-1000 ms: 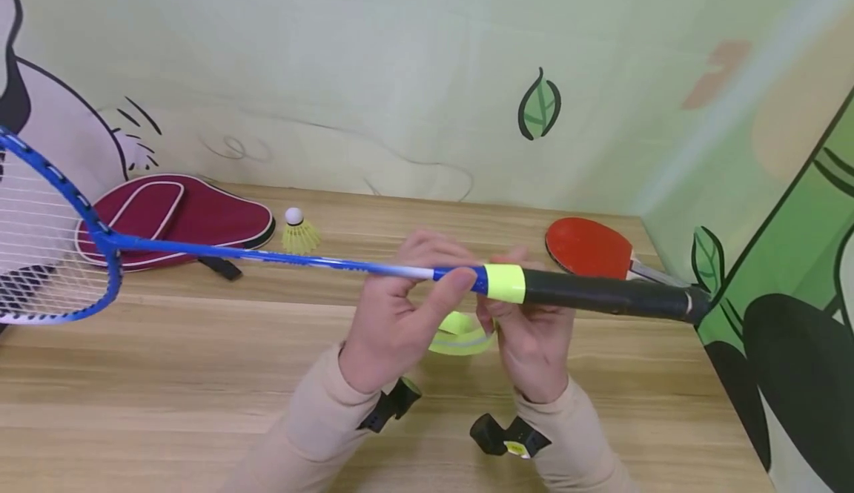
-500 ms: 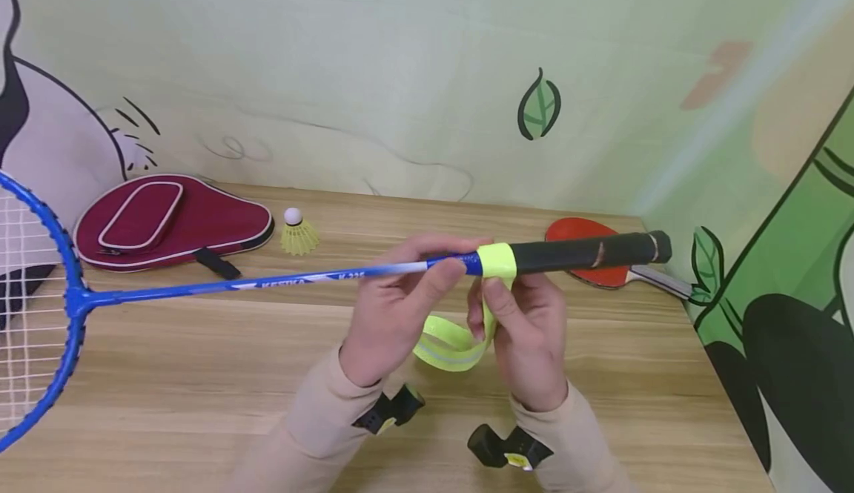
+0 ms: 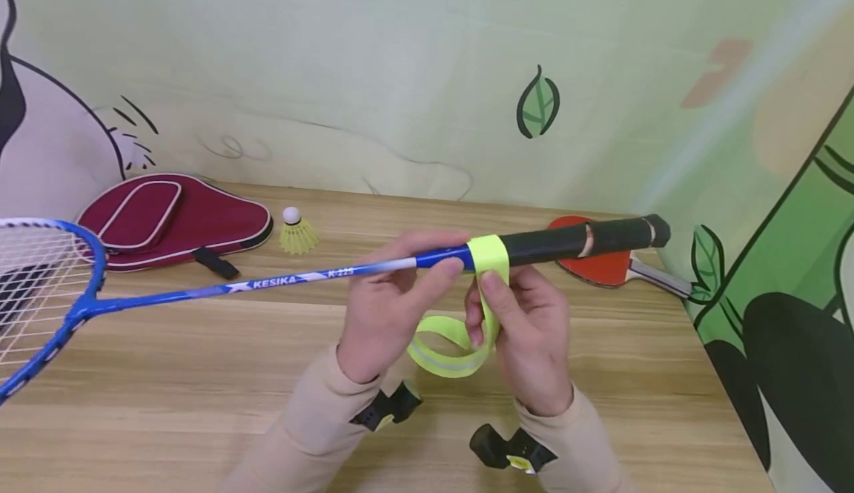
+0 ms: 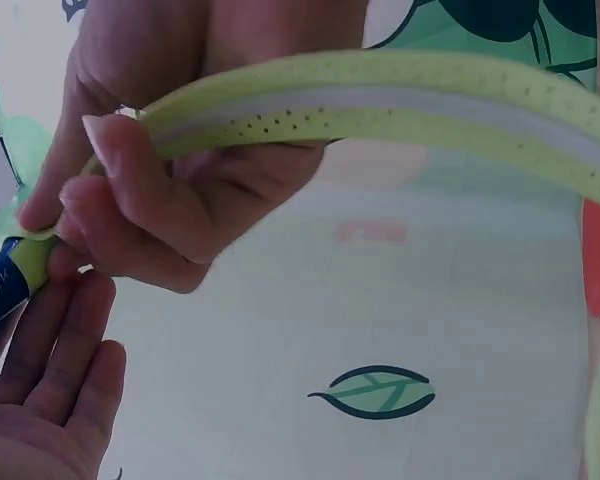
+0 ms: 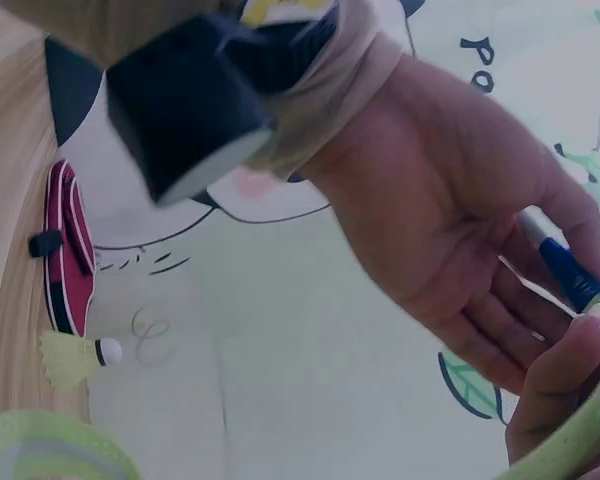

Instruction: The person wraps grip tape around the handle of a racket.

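A blue-and-white badminton racket (image 3: 220,290) with a black handle (image 3: 547,245) is held aloft across the head view, its strung head cut off at the left edge. My left hand (image 3: 383,315) grips it at the blue cone, thumb on the near side. Neon yellow-green grip tape (image 3: 490,253) wraps the handle's top end beside the cone. My right hand (image 3: 530,330) pinches the tape just below the handle, thumb in front. The tape's loose length hangs in a loop under the hands. In the left wrist view the perforated tape (image 4: 380,95) arcs away from the right fingers (image 4: 130,190).
Behind lie a maroon paddle case (image 3: 180,219) with a black strap and a yellow shuttlecock (image 3: 298,233). At the back right, a red table tennis paddle (image 3: 603,269) is partly behind the racket handle. A printed wall backs the wooden table (image 3: 167,404).
The handle end has risen and shifted left while the racket head dropped and turned. My right thumb came round to the front of the tape, and more of the hanging loop shows.
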The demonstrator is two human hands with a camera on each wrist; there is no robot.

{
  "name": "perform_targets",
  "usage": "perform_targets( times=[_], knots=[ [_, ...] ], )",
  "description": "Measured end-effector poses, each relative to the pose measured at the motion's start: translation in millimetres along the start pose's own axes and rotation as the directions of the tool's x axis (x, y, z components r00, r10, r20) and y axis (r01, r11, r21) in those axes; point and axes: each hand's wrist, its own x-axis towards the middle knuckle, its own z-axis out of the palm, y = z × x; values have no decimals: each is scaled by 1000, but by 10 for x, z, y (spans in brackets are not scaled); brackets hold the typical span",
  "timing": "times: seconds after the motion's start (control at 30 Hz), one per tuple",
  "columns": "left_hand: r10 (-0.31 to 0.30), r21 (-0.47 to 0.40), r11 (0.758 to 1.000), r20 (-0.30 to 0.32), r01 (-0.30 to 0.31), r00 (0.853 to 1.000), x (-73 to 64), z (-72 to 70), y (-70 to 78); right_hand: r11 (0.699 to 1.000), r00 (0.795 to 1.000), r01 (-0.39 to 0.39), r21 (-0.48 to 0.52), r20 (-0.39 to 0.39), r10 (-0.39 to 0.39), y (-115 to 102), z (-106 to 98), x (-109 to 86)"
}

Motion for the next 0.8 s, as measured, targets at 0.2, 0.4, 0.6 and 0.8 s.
perform_targets(
  times=[0.2, 0.4, 0.6, 0.8],
  knots=[
    [-81, -22, 997, -30, 80, 996, -16, -3, 33, 993, 992, 96, 65, 73, -101, 112, -55, 57],
    [-88, -31, 996, 41, 89, 995, -11, -27, 39, 983, 984, 144, 111, 90, -154, 167, -50, 55],
    [20, -85, 996, 117, -10, 993, 21, -14, -31, 978, 990, 133, 160, 32, -140, 173, -9, 43],
    [39, -87, 996, 56, -34, 998, 19, -14, -58, 990, 994, 102, 93, 37, -106, 161, 12, 28]
  ],
)
